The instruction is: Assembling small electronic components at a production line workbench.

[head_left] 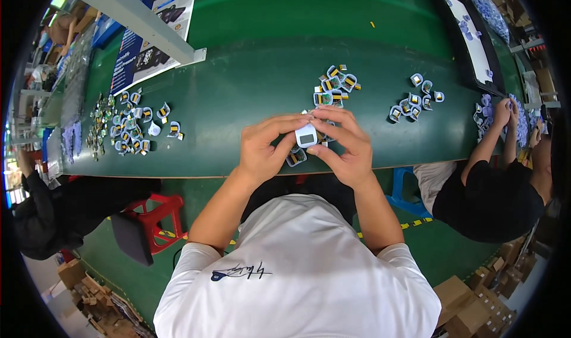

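Left hand (264, 145) and right hand (348, 140) are closed on the white case (301, 133), which is held between them over the bench (250, 76), screen (307, 139) up, seemingly for steadiness, while open cases (331, 85) are grouped just beyond, apparently for reach.

A white device (307, 137) with a dark grey window stood out against a deep green table (250, 82), where housings (439, 96) showed pale bluish white, yellow and black. A white shirt (297, 284) bore black script and a dark blue mark. Stools in red (172, 206) and blue (397, 196) stood out on a green floor (205, 196) marked with yellow-and-black striped tape (416, 223).
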Demonstrator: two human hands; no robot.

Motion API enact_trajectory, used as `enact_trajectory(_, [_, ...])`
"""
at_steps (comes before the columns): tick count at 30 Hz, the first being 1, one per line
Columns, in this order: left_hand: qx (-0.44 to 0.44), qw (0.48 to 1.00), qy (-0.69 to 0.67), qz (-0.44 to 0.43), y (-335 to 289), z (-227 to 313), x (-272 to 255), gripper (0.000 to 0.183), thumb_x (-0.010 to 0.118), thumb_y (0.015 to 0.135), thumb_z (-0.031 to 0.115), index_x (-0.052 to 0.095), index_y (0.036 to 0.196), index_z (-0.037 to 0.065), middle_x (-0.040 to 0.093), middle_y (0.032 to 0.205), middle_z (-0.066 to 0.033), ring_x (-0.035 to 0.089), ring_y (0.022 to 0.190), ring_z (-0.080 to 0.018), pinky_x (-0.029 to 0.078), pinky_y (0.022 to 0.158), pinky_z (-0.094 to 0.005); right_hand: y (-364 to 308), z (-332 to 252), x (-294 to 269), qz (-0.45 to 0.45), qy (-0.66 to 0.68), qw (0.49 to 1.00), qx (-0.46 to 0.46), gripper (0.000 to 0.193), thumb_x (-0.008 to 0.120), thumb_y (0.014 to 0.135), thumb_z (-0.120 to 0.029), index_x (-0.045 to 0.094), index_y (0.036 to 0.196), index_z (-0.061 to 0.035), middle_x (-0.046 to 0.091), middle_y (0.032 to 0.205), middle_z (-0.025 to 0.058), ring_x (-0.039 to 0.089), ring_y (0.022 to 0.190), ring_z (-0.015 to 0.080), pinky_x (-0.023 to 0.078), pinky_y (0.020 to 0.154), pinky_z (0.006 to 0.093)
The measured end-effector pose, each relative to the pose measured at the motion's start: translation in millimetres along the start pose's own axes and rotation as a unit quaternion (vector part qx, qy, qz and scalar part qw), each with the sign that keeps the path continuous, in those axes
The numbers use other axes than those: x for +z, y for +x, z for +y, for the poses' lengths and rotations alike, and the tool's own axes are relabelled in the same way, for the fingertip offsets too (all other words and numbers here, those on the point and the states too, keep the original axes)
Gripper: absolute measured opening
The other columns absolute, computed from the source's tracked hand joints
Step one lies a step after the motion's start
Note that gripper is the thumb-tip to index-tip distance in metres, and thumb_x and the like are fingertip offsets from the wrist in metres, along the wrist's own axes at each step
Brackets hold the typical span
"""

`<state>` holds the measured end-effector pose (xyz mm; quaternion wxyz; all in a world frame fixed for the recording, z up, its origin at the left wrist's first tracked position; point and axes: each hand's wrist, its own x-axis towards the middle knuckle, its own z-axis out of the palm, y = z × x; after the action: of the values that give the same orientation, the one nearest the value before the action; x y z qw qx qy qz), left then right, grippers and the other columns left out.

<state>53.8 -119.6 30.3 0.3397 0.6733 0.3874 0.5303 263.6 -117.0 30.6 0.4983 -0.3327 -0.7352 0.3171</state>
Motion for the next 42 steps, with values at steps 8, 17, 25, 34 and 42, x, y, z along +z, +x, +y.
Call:
enact_trajectory(8, [-0.009, 0.999, 0.024, -0.025, 3, 3, 1, 0.028, 0.071, 0.088, -0.01, 0.077, 0.113, 0.002, 0.079, 0.116, -0.0155, 0.077, 0.107, -0.0286, 0.062, 0.092, -0.0352, -6, 0, 2, 0.012, 0.019, 1.0, 0.02, 0.049, 0.085, 0.079, -0.001, 0.074, 0.127, -0.002, 0.068, 0.134, 0.0157, 0.063, 0.127, 0.0347, 0.051, 0.107, 0.045])
enact_trajectory(17, [-0.026, 0.99, 0.125, -0.055, 1, 6, 2, 0.027, 0.07, 0.091, -0.007, 0.076, 0.115, 0.002, 0.08, 0.107, -0.0129, 0.079, 0.094, -0.023, 0.062, 0.08, -0.0326, -6, -4, 2, 0.006, 0.006, 0.998, 0.065, 0.043, 0.082, 0.083, 0.0, 0.074, 0.125, -0.0008, 0.067, 0.135, 0.0164, 0.065, 0.126, 0.0311, 0.053, 0.105, 0.0389])
enact_trajectory(25, [-0.321, 0.929, -0.184, -0.01, -2, 5, 10, 0.015, 0.066, 0.103, 0.002, 0.072, 0.114, -0.007, 0.076, 0.095, -0.0076, 0.072, 0.084, -0.0107, 0.058, 0.072, -0.0252, 4, -12, 4, 0.012, -0.253, 0.964, -0.082, 0.036, 0.083, 0.082, -0.017, 0.078, 0.116, -0.0098, 0.067, 0.136, 0.0115, 0.062, 0.127, 0.0344, 0.043, 0.11, 0.0556])
enact_trajectory(34, [-0.303, 0.938, -0.167, -0.019, -3, 3, 6, 0.015, 0.067, 0.104, 0.007, 0.073, 0.104, -0.007, 0.076, 0.092, -0.0067, 0.074, 0.081, -0.0113, 0.06, 0.071, -0.0261, 10, -15, 5, -0.012, -0.276, 0.957, -0.089, 0.032, 0.083, 0.083, -0.019, 0.078, 0.113, -0.0101, 0.068, 0.135, 0.0094, 0.061, 0.129, 0.0339, 0.041, 0.113, 0.0571])
enact_trajectory(42, [-0.301, 0.944, -0.132, -0.037, -3, 3, 6, 0.017, 0.068, 0.104, 0.01, 0.075, 0.107, -0.005, 0.076, 0.09, -0.005, 0.068, 0.081, -0.0068, 0.056, 0.069, -0.025, 7, -12, 6, -0.012, -0.294, 0.95, -0.107, 0.03, 0.083, 0.084, -0.026, 0.077, 0.106, -0.0066, 0.069, 0.134, 0.0066, 0.061, 0.13, 0.0305, 0.037, 0.115, 0.0589])
